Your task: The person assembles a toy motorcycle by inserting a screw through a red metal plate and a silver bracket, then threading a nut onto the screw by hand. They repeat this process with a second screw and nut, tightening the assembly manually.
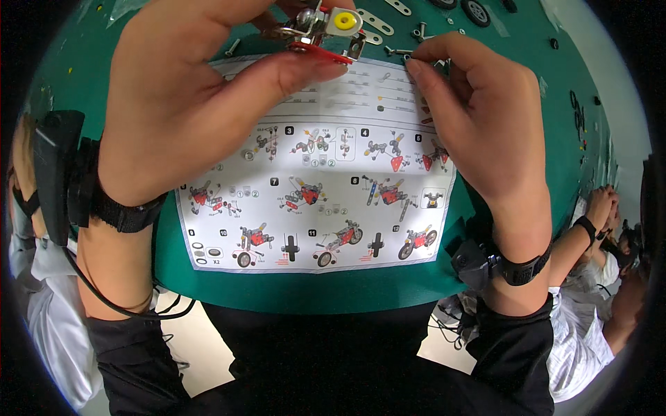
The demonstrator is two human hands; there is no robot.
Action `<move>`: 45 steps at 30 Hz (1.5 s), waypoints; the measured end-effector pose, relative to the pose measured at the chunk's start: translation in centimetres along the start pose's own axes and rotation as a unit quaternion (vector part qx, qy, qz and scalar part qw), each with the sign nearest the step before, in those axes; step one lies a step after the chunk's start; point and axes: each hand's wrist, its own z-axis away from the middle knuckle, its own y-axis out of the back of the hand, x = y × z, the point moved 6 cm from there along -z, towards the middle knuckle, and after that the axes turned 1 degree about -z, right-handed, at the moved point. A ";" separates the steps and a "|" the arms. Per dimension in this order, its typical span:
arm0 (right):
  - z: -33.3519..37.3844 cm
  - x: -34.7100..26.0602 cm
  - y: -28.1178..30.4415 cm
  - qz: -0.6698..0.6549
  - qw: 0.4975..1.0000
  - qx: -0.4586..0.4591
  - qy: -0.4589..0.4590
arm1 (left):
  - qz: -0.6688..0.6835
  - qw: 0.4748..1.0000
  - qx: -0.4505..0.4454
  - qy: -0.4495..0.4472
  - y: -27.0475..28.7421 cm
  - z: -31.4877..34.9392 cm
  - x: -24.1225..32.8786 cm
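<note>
My left hand grips a partly built metal toy model at the top of the view. The model has silver plates, a red plate along its underside and a yellow round piece on the side. Part of it is hidden by my fingers. My right hand is to the right of it, with thumb and forefinger pinched together over small screws and nuts; whatever is between the tips is too small to make out. Under both hands lies a printed instruction sheet with step drawings of a motorcycle.
Perforated metal strips, loose screws and black toy wheels are on the green table beyond the sheet. Black rings lie at the far right. Other people sit at both sides. A cable hangs by my left wrist.
</note>
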 end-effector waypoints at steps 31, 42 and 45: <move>-2.5 -3.3 0.4 -0.013 0.993 -0.027 0.118 | 0.009 0.961 0.233 0.146 4.7 0.5 -3.0; -9.3 -8.7 -4.1 -0.095 0.972 -0.186 0.106 | 0.026 0.954 0.264 0.140 6.2 0.4 -3.0; -9.9 -7.6 -6.1 -0.052 0.974 -0.217 0.045 | 0.046 0.955 0.271 0.112 5.9 0.3 -3.2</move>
